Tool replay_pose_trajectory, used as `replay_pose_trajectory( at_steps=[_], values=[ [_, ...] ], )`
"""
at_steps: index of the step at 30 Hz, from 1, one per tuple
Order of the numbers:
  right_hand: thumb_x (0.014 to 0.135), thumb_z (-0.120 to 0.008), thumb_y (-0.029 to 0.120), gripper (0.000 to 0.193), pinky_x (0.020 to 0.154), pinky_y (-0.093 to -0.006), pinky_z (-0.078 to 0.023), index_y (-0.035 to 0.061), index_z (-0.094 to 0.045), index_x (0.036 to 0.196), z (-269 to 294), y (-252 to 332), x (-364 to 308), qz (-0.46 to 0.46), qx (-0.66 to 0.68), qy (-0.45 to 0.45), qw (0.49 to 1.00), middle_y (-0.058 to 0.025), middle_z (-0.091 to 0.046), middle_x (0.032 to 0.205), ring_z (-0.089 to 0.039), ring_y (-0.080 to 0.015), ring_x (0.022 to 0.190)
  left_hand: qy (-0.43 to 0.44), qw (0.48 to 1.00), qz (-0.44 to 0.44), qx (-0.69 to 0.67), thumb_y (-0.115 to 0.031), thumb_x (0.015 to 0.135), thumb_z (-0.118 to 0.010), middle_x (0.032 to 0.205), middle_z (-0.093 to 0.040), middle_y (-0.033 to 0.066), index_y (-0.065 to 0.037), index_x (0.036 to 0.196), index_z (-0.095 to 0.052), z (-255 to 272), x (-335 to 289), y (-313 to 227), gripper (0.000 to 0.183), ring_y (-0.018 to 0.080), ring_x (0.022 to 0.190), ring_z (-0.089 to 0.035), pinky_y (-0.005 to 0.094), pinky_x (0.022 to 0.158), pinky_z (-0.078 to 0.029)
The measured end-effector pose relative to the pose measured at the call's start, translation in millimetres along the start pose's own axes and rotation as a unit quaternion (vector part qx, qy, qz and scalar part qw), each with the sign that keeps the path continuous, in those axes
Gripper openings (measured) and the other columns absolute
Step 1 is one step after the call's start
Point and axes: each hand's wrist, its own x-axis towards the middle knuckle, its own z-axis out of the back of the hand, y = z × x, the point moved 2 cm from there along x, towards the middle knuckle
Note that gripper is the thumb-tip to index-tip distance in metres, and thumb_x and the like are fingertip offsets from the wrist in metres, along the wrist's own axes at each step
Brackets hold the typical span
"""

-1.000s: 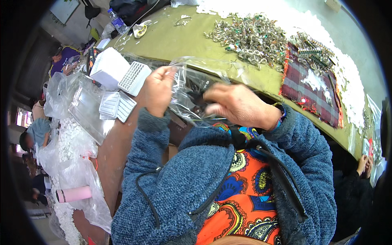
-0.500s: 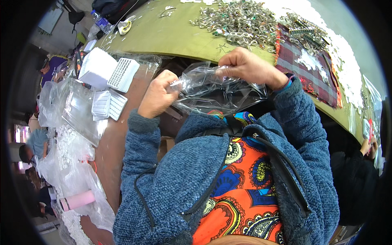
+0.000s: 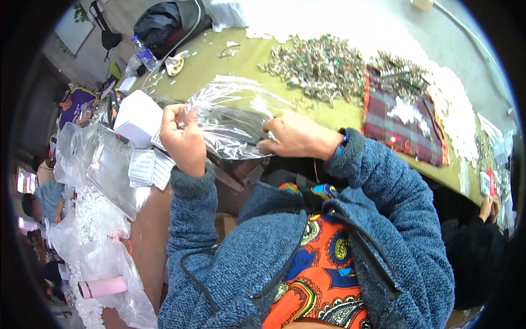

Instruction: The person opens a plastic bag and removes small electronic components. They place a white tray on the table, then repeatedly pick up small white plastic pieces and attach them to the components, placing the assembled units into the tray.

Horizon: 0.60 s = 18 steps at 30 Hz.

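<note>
A clear plastic bag is stretched between my two hands at the near edge of the green table. My left hand pinches its left side between thumb and fingers. On the other side, my right hand grips the bag's lower right edge. The film puffs up and away from me over the green surface, with bright glare on its folds. Whether anything lies inside the bag I cannot tell.
White trays are stacked left of my left hand, with smaller ones nearer. A heap of small metal pieces and a plaid cloth lie on the green table. A pink tumbler rests lower left. Another person's hands are far right.
The bag has moved left and spread out over the table edge. My left hand has shifted left; my right hand has come lower and left. The view has tilted up slightly.
</note>
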Motion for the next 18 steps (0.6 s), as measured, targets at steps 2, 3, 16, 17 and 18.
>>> replay_pose_trajectory(
  at_steps=[2, 3, 16, 17, 18],
  values=[
    [0.079, -0.073, 0.033, 0.053, 0.079, -0.0474, -0.054, -0.0057, -0.060, 0.112, 9.4, 3.7, 10.5, 0.078, -0.029, -0.090, 0.992, -0.0252, -0.070, 0.085, -0.068, -0.0422, 0.085, -0.043, 0.994, 0.009, 0.101, -0.005, 0.088, -0.073, 0.076, -0.062, 0.0030, -0.001, 0.089, -0.062, -5.5, 22.9, 4.8, 0.012, 0.0144, 0.073, -0.057, 0.0287, 0.070, -0.048],
    [0.076, -0.075, 0.030, 0.059, 0.084, -0.0467, -0.052, -0.0062, -0.055, 0.119, 14.0, 2.2, 20.1, 0.072, -0.024, -0.112, 0.991, -0.0264, -0.069, 0.089, -0.067, -0.0419, 0.090, -0.067, 0.989, -0.056, 0.118, -0.003, 0.085, -0.074, 0.083, -0.062, 0.0072, -0.001, 0.092, -0.061, -11.8, 32.5, 3.7, 0.015, 0.0202, 0.078, -0.060, 0.0318, 0.072, -0.049],
    [0.078, -0.074, 0.011, 0.097, 0.089, -0.0460, -0.050, 0.0135, -0.019, 0.159, 21.1, -88.8, 211.7, 0.116, -0.147, -0.147, 0.971, -0.0255, -0.057, 0.123, -0.061, -0.0410, 0.106, 0.329, 0.884, -0.082, 0.321, -0.007, 0.086, -0.059, 0.102, -0.070, 0.0188, -0.003, 0.100, -0.069, -172.1, 142.7, 108.8, 0.018, 0.0380, 0.097, -0.067, 0.0441, 0.079, -0.056],
    [0.081, -0.068, 0.011, 0.091, 0.084, -0.0431, -0.053, 0.0148, -0.020, 0.159, 23.4, -95.7, 218.9, 0.152, -0.230, -0.181, 0.944, -0.0218, -0.057, 0.127, -0.064, -0.0353, 0.101, 0.375, 0.860, -0.066, 0.339, -0.010, 0.087, -0.059, 0.103, -0.070, 0.0201, -0.003, 0.100, -0.070, -187.6, 151.7, 124.3, 0.018, 0.0379, 0.099, -0.067, 0.0447, 0.082, -0.055],
    [0.082, -0.067, 0.012, 0.087, 0.082, -0.0424, -0.054, 0.0147, -0.024, 0.158, 20.6, -101.5, 228.9, 0.155, -0.229, -0.147, 0.950, -0.0218, -0.057, 0.128, -0.065, -0.0340, 0.099, 0.434, 0.823, -0.032, 0.365, -0.014, 0.089, -0.059, 0.104, -0.070, 0.0214, -0.002, 0.099, -0.071, -199.2, 155.9, 139.1, 0.020, 0.0377, 0.101, -0.067, 0.0452, 0.085, -0.054]
  ],
)
